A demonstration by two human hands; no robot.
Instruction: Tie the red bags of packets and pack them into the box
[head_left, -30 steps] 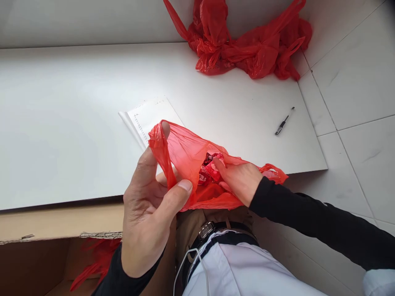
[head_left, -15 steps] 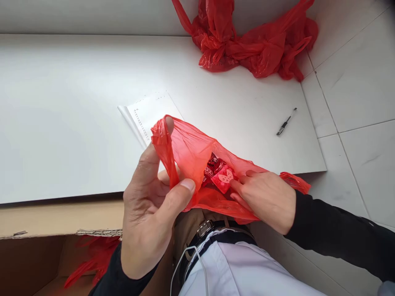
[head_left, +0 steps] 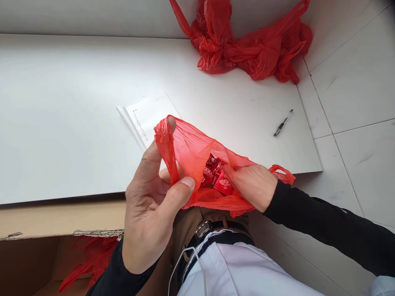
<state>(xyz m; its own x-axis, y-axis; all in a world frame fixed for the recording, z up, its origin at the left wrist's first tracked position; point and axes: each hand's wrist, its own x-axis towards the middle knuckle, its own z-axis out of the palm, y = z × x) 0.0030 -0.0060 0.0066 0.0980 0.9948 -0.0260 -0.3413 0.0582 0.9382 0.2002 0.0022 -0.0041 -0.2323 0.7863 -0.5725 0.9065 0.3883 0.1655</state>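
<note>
At the white tabletop's (head_left: 74, 135) near edge, the right hand (head_left: 254, 183) has slid deeper into the red plastic bag (head_left: 196, 144), bringing wrapped packets (head_left: 209, 176) within touch. The left hand (head_left: 151, 205) hooks the bag's handle on a finger; whether the right pinches anything, I cannot tell.

Single head-worn view, looking forward and down, close above hands (head_left: 149, 213), tabletop (head_left: 61, 123).

left hand (head_left: 151, 211): gripping red bag (head_left: 193, 148) | right hand (head_left: 256, 183): inside bag, by red packets (head_left: 210, 176) | pen (head_left: 279, 128): on table (head_left: 61, 115)
</note>
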